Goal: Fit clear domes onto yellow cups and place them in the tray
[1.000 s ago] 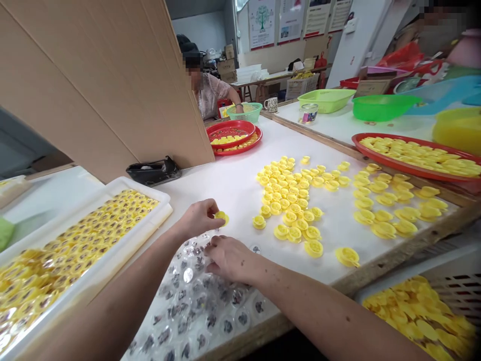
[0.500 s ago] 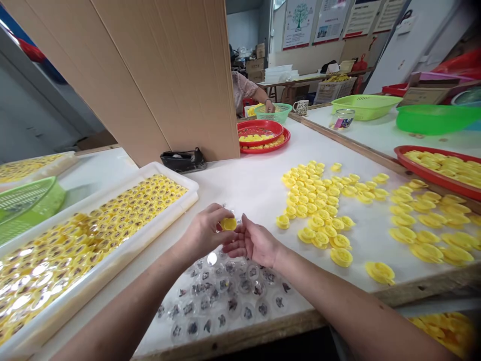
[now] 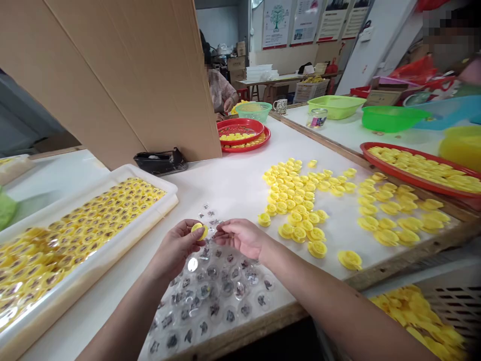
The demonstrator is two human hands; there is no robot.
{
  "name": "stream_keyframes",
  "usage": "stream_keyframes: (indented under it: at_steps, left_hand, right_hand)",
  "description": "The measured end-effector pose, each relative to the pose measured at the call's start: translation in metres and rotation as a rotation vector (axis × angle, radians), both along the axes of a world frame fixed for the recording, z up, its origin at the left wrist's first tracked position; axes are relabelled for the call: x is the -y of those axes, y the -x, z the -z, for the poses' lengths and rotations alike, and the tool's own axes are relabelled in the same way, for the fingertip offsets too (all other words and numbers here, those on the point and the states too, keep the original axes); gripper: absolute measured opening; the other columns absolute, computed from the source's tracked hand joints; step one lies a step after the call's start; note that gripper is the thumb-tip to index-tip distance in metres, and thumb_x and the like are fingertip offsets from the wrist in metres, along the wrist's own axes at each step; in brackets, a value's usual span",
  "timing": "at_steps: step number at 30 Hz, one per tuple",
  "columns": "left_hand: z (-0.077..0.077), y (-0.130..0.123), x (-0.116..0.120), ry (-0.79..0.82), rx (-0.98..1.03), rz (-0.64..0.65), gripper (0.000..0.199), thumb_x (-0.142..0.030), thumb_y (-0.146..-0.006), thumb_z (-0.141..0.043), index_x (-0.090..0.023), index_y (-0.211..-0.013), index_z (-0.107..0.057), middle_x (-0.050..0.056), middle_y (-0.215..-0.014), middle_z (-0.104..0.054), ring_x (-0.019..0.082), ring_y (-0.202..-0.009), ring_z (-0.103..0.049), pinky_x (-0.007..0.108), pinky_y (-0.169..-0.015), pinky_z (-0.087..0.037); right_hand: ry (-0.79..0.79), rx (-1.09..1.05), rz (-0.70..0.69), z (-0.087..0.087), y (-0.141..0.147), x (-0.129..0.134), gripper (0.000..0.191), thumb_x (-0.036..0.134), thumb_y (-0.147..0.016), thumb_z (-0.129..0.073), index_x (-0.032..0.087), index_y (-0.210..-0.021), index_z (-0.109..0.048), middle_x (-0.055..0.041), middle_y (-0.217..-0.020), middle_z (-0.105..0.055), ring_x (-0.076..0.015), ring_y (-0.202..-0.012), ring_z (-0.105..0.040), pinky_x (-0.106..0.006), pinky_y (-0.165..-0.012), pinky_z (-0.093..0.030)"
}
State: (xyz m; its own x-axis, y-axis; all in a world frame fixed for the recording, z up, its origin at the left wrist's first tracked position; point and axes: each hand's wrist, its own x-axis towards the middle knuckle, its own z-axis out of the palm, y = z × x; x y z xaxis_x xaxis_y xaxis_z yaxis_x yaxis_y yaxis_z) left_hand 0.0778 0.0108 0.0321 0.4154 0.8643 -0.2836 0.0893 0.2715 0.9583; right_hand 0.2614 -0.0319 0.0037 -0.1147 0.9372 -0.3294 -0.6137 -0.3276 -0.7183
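My left hand (image 3: 178, 246) pinches a small round yellow piece (image 3: 199, 231) between thumb and fingers, above the white table (image 3: 221, 183). Just to its right is my right hand (image 3: 242, 236), palm partly up, its fingers loosely bent towards the yellow piece and nothing visible in them. Below both hands lie many clear round discs with dark prints (image 3: 212, 291). Rows of yellow cup-shaped pieces (image 3: 291, 200) spread over the table to the right. A white tray (image 3: 171, 193) on the left holds many yellow pieces with dark centres.
Behind the tray, a black tape dispenser (image 3: 161, 161) stands by a tall cardboard sheet (image 3: 131, 75). Red trays (image 3: 263, 134) and a green basket (image 3: 255, 111) are further back, near another person's hand (image 3: 228, 104). A red tray (image 3: 376, 155) of yellow pieces stands right.
The view has turned to the right, so the table items appear further left. My hands have drawn slightly apart, and the yellow piece is tilted differently in my left hand.
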Motion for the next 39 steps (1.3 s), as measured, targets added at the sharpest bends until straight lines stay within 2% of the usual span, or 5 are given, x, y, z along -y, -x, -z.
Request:
stream_keyframes:
  at_steps: [8,16,26,35,39]
  left_hand:
    - [0.016,0.007,0.030,-0.137,-0.128,0.126,0.034,-0.029,-0.065,-0.071,-0.017,-0.095,-0.060,-0.001,-0.074,-0.059,0.013,-0.064,-0.053,0.024,-0.059,-0.042]
    - [0.016,-0.003,0.032,-0.292,-0.329,0.136,0.024,-0.026,-0.066,-0.063,-0.015,-0.087,-0.061,-0.003,-0.064,-0.051,0.012,-0.058,-0.046,0.025,-0.051,-0.035]
    - [0.022,0.018,0.027,-0.227,-0.155,0.093,0.030,-0.032,-0.067,-0.068,-0.017,-0.091,-0.062,0.000,-0.071,-0.059,0.015,-0.062,-0.054,0.025,-0.054,-0.042]
    - [0.025,0.022,0.029,-0.043,0.079,0.222,0.038,-0.039,-0.067,-0.075,-0.021,-0.098,-0.063,0.002,-0.079,-0.059,0.014,-0.064,-0.050,0.023,-0.055,-0.042]
    - [0.018,0.029,0.023,-0.065,0.058,0.084,0.032,-0.038,-0.069,-0.072,-0.018,-0.091,-0.062,0.002,-0.080,-0.058,0.013,-0.064,-0.053,0.023,-0.055,-0.043]
  right_hand:
    - [-0.250,0.070,0.155,-0.018,0.016,0.008,0.015,0.033,-0.077,-0.065,0.018,-0.080,-0.067,-0.0031,-0.090,-0.067,-0.0154,-0.094,-0.061,-0.034,-0.093,-0.043]
    - [-0.515,0.554,0.111,-0.020,0.059,0.025,0.033,0.044,-0.092,-0.044,0.022,-0.104,-0.066,-0.0059,-0.105,-0.066,-0.0204,-0.104,-0.058,-0.038,-0.096,-0.041]
    - [-0.288,0.176,0.329,-0.026,0.054,0.014,0.022,0.018,-0.072,-0.068,0.021,-0.093,-0.064,-0.0026,-0.092,-0.071,-0.0181,-0.100,-0.063,-0.040,-0.103,-0.038]
    - [-0.192,0.305,0.609,-0.017,0.024,0.056,0.019,0.015,-0.061,-0.069,0.018,-0.079,-0.065,-0.0036,-0.085,-0.070,-0.0208,-0.087,-0.068,-0.044,-0.096,-0.043]
    - [-0.193,0.302,0.668,-0.014,0.009,0.077,0.024,0.015,-0.060,-0.073,0.022,-0.081,-0.065,0.0017,-0.091,-0.068,-0.0185,-0.094,-0.066,-0.040,-0.104,-0.035]
